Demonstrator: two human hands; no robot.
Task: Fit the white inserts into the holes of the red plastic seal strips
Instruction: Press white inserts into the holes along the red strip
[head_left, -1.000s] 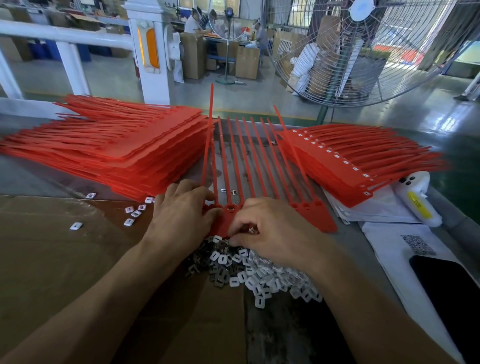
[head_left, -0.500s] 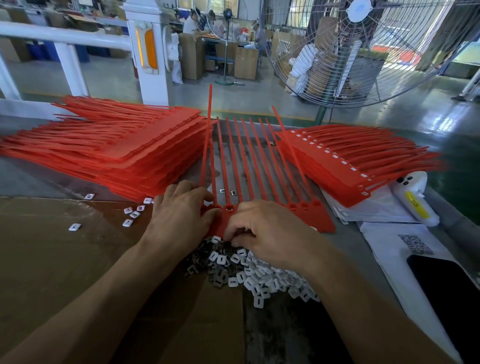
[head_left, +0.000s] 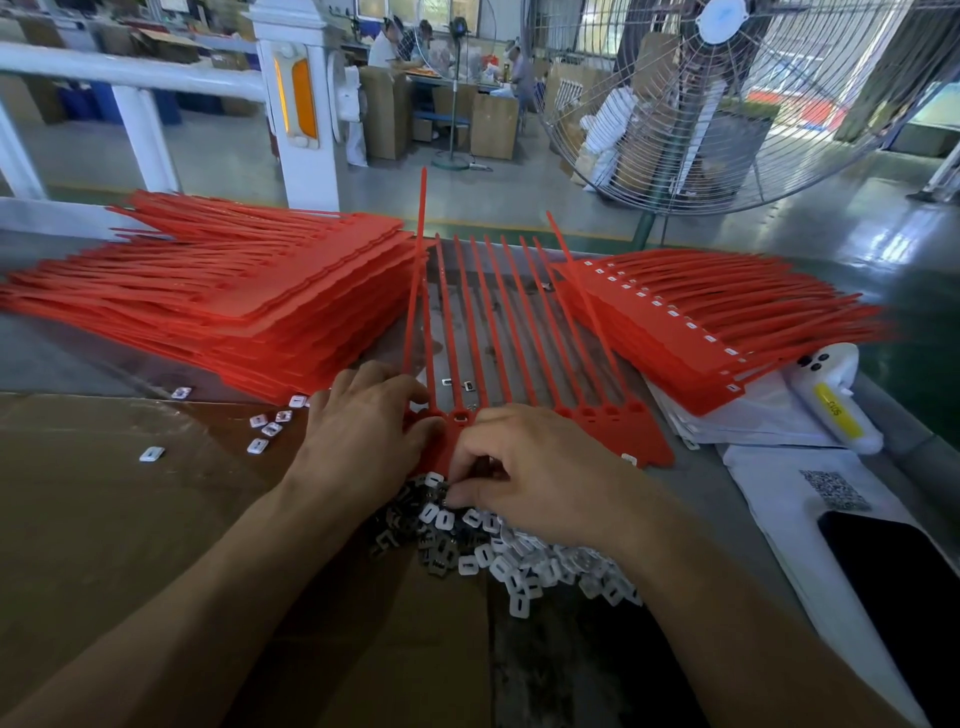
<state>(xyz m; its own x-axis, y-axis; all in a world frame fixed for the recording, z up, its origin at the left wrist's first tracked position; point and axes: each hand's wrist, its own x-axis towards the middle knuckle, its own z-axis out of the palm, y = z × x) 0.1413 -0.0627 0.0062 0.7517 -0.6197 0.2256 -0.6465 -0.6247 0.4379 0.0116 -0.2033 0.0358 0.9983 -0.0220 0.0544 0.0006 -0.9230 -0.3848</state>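
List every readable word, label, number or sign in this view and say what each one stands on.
"SUS", roughly, black letters on the yellow label of the white device at the right; blurred, so the reading is uncertain.
QR code printed on the white sheet: a pattern, no legible letters.
Fan hub: no readable marking.
Red seal strips and white inserts: no text visible.

Large wire-caged fan (head_left: 722, 98), white railing post (head_left: 301, 104), black phone (head_left: 904, 582), cardboard sheet (head_left: 104, 519)
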